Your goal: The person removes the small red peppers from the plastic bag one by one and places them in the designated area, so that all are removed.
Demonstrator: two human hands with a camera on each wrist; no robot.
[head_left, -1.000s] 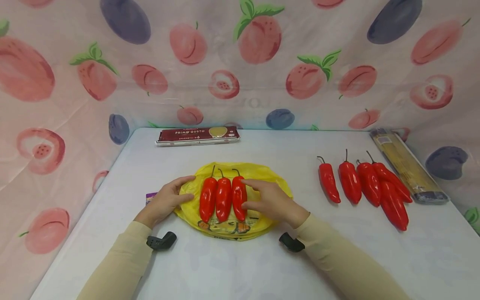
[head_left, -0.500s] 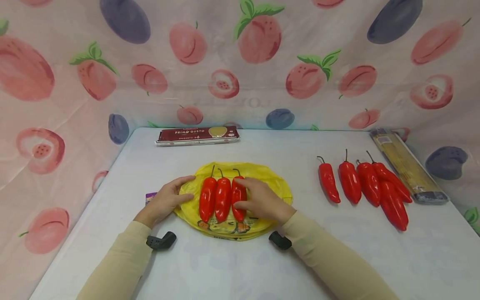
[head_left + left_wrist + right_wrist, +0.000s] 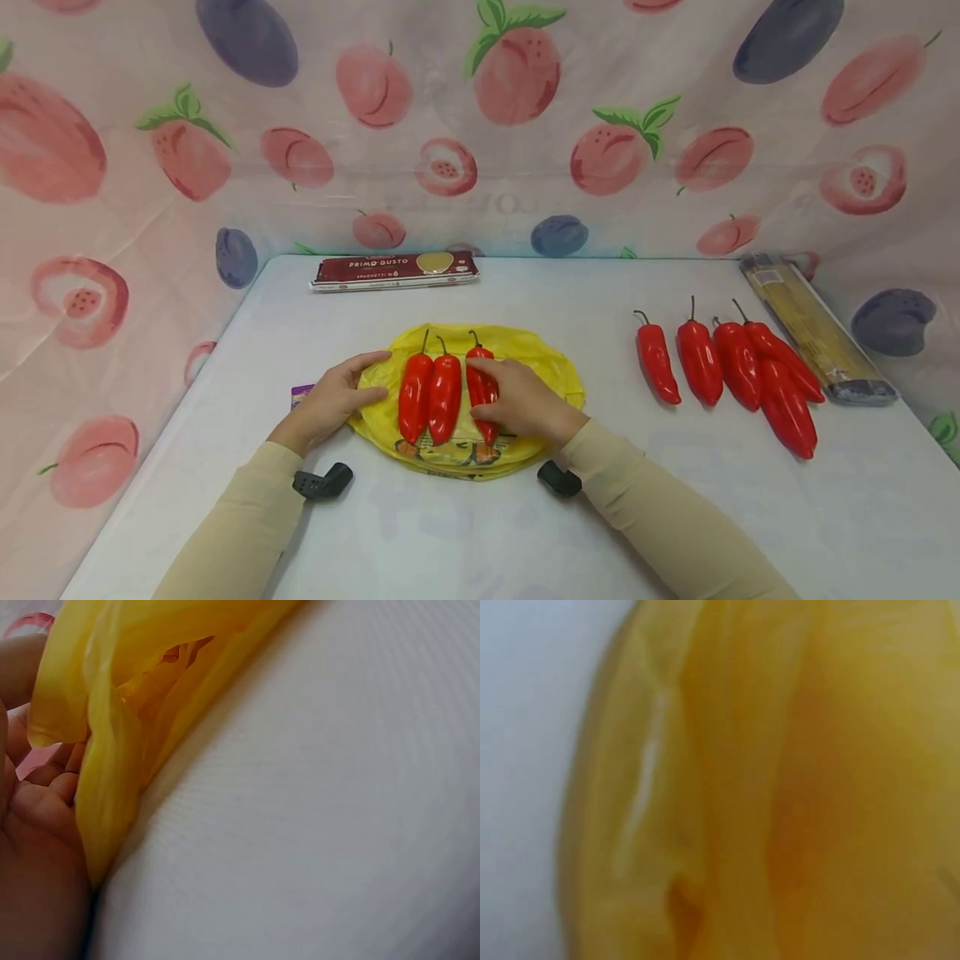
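Observation:
A yellow plastic bag (image 3: 528, 350) lies spread in the middle of the white table, with three glossy red chili peppers on it. The left pepper (image 3: 415, 400) and the middle pepper (image 3: 446, 400) lie side by side. My right hand (image 3: 528, 404) grips the right pepper (image 3: 482, 388) between thumb and fingers, covering part of it. At the bag's left edge, my left hand (image 3: 330, 404) holds the plastic with its thumb over the top. The left wrist view shows yellow folds (image 3: 112, 780) beside its curled fingers (image 3: 45, 814); only bag plastic (image 3: 742, 780) fills the right wrist view.
Several more red chili peppers (image 3: 701, 367) lie to the right. Beside them is a clear pack of spaghetti (image 3: 813, 329); a maroon spaghetti pack (image 3: 393, 271) lies at the back. A small purple packet (image 3: 302, 392) peeks out behind the left hand. Fruit-print cloth (image 3: 480, 208) hangs behind.
My right hand reached left to the right pepper, closed on it and shifted it slightly right, widening the gap from the middle one. The left hand stayed put.

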